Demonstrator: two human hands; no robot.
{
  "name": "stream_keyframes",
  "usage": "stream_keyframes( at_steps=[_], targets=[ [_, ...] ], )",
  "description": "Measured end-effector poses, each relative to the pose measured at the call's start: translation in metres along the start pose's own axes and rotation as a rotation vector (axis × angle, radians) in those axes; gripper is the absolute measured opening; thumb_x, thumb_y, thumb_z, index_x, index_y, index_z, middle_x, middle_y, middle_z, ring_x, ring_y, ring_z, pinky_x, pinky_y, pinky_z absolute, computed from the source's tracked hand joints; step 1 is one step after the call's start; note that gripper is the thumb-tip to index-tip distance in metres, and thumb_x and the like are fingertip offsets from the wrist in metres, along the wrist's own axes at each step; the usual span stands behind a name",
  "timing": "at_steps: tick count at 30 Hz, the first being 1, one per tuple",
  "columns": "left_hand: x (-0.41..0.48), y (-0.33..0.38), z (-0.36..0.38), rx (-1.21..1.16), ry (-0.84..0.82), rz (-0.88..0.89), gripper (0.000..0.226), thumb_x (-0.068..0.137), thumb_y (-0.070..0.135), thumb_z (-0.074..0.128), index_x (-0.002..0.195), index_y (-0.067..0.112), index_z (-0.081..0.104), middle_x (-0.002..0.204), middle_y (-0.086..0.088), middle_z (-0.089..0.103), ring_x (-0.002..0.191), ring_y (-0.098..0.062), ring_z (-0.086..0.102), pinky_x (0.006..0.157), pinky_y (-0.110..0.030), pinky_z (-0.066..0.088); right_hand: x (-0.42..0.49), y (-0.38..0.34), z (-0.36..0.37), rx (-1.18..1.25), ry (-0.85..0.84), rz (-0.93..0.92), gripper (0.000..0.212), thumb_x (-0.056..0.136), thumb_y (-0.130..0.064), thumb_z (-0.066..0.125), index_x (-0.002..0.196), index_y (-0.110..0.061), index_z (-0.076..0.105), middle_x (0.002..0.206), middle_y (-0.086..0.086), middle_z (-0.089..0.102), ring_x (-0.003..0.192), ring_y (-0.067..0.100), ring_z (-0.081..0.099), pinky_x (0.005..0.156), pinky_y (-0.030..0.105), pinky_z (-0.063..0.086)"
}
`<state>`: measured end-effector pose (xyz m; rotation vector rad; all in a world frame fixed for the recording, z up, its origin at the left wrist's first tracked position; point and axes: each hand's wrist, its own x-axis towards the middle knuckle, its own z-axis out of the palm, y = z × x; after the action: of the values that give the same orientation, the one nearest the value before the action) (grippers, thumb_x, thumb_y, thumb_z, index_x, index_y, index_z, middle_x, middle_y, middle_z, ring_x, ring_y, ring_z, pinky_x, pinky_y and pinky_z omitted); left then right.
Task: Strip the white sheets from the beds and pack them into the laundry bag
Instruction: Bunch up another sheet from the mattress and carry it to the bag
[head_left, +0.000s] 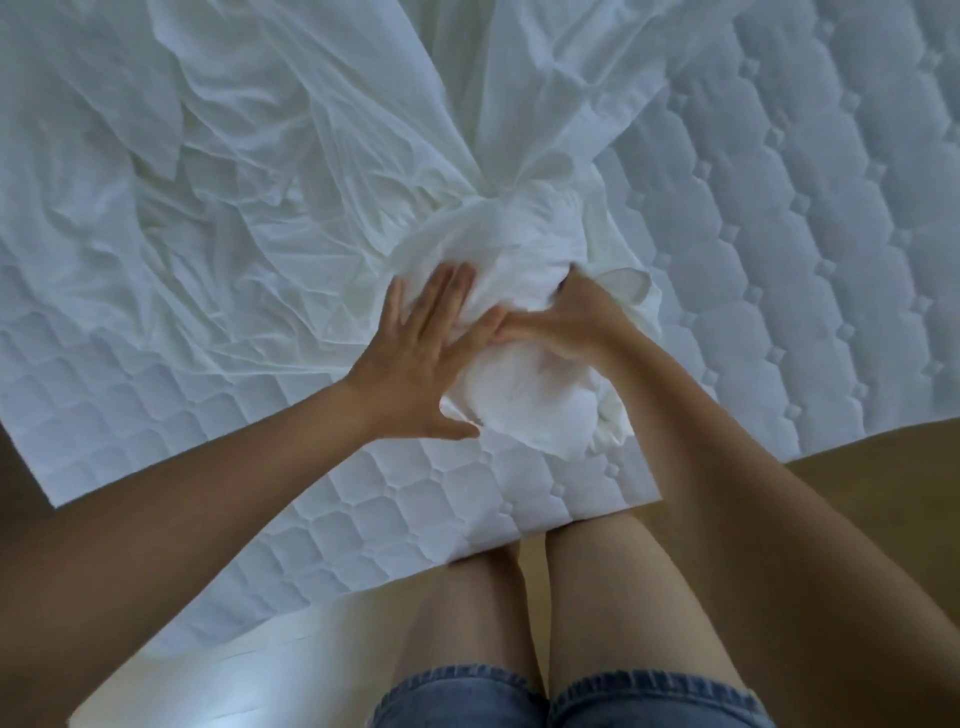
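1. on the bare quilted mattress (779, 260): crumpled white sheet (234, 156), bunched up near the corner.
2. left hand (415, 358): fingers straight and spread, pressing flat on the bunched part.
3. right hand (569, 319): fingers curled, gripping sheet fabric.

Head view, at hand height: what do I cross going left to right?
Loose sheet → left hand, flat on the fabric → sheet bundle → right hand, fingers curled into the bundle → bare mattress.
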<state>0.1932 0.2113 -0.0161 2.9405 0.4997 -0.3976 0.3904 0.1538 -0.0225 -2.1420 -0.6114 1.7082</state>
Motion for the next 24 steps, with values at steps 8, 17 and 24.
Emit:
stream_keyframes(
  at_steps=[8, 17, 24],
  targets=[
    [0.039, -0.021, 0.001, -0.093, -0.128, -0.01, 0.133, 0.037, 0.076, 0.068, 0.146, 0.017, 0.021, 0.145, -0.034, 0.033, 0.129, -0.045, 0.044, 0.092, -0.056, 0.044, 0.001, -0.014, -0.008, -0.098, 0.079, 0.038, 0.109, 0.057, -0.063, 0.077, 0.142, -0.011, 0.032, 0.135, 0.005, 0.038, 0.126, 0.025, 0.04, 0.103, 0.036, 0.04],
    [0.047, -0.052, -0.021, -0.492, -0.204, -0.142, 0.12, 0.044, 0.056, 0.086, 0.147, 0.024, 0.035, 0.144, -0.005, 0.046, 0.12, -0.029, 0.055, 0.092, -0.039, 0.048, -0.036, -0.004, 0.009, -0.849, 0.034, -0.462, 0.132, 0.06, -0.06, 0.078, 0.152, -0.019, -0.008, 0.156, 0.019, -0.017, 0.144, 0.041, -0.008, 0.111, 0.058, 0.025],
    [0.03, -0.041, -0.016, -0.509, -0.099, -0.308, 0.126, 0.044, 0.057, 0.089, 0.149, 0.024, 0.027, 0.154, -0.013, 0.025, 0.14, -0.03, 0.029, 0.109, -0.048, 0.031, -0.014, -0.022, -0.008, -0.867, 0.045, -0.541, 0.104, 0.064, -0.05, 0.075, 0.149, -0.024, 0.021, 0.154, 0.006, 0.021, 0.132, 0.033, 0.034, 0.09, 0.045, 0.045]
  ],
)
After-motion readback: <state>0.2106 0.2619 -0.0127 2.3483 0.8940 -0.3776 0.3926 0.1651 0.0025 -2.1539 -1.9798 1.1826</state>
